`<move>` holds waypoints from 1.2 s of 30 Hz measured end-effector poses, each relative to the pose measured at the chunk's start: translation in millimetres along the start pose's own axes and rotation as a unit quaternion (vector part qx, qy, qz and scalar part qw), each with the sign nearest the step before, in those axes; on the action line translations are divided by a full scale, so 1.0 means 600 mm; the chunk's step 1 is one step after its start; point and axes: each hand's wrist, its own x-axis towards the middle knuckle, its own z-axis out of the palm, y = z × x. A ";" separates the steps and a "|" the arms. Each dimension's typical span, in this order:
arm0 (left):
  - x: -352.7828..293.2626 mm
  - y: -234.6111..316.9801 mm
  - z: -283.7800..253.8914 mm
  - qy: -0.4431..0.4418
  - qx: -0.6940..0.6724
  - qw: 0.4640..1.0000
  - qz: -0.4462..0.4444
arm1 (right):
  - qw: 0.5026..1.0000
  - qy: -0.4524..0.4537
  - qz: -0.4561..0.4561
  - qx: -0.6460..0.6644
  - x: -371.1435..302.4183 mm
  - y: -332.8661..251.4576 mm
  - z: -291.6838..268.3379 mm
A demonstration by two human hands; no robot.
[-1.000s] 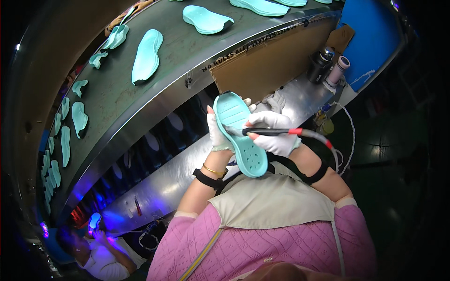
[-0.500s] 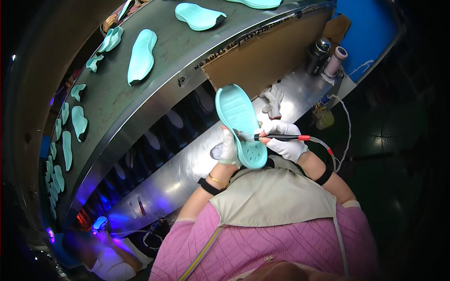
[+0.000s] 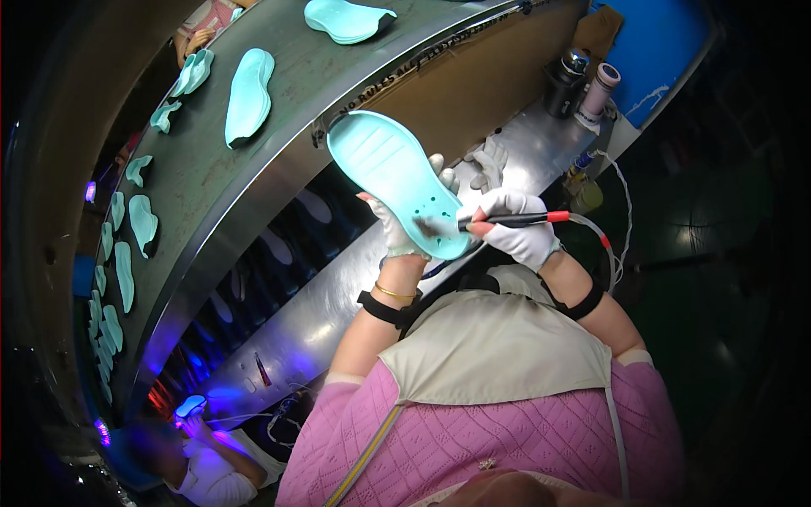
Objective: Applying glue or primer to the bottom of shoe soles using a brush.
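A turquoise shoe sole (image 3: 384,160) is tilted over the metal bench, its small-holed end toward me. My left hand (image 3: 395,230), in a white glove with bare fingertips, grips the sole from beneath, thumb at its left edge and fingers showing past the right edge. In my gloved right hand (image 3: 519,232) is a black-handled brush (image 3: 530,220) with red bands and a thin tube running off its back end. Blurred dark bristles lie against the holed part of the sole's upper face.
A green conveyor belt (image 3: 198,160) carrying several turquoise soles (image 3: 251,93) curves along the left. Spare white gloves (image 3: 488,165), a dark flask (image 3: 564,84) and a pink bottle (image 3: 600,91) stand on the bench. Lower left, another person (image 3: 215,460) holds a sole under blue light.
The sole has moved up and left and turned its upper face more toward me. The brush has gone from the sole's middle to its holed end.
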 end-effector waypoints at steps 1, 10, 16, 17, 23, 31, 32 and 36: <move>0.003 0.003 0.004 -0.015 0.012 1.000 0.000 | 0.998 -0.012 -0.052 -0.042 0.004 0.003 -0.004; 0.013 0.058 0.010 -0.021 0.212 0.965 -0.154 | 0.983 -0.174 0.018 0.053 0.010 0.004 -0.031; 0.025 0.085 0.002 -0.058 0.295 0.918 -0.258 | 0.945 -0.276 -0.075 -0.161 0.020 -0.029 -0.008; 0.028 0.089 -0.006 -0.059 0.294 0.918 -0.259 | 0.939 -0.299 -0.053 -0.159 0.021 -0.026 -0.009; 0.035 0.077 0.011 0.065 0.394 0.884 -0.245 | 0.948 -0.253 -0.123 -0.148 0.024 -0.031 -0.016; 0.043 0.076 0.007 0.032 0.396 0.866 -0.305 | 0.944 -0.256 -0.119 -0.171 0.027 -0.037 -0.026; 0.043 0.073 0.009 0.033 0.410 0.871 -0.269 | 0.937 -0.232 -0.165 -0.201 0.036 -0.028 -0.033; 0.038 0.087 0.024 0.015 0.431 0.875 -0.221 | 0.936 -0.256 -0.059 -0.233 0.028 -0.037 -0.039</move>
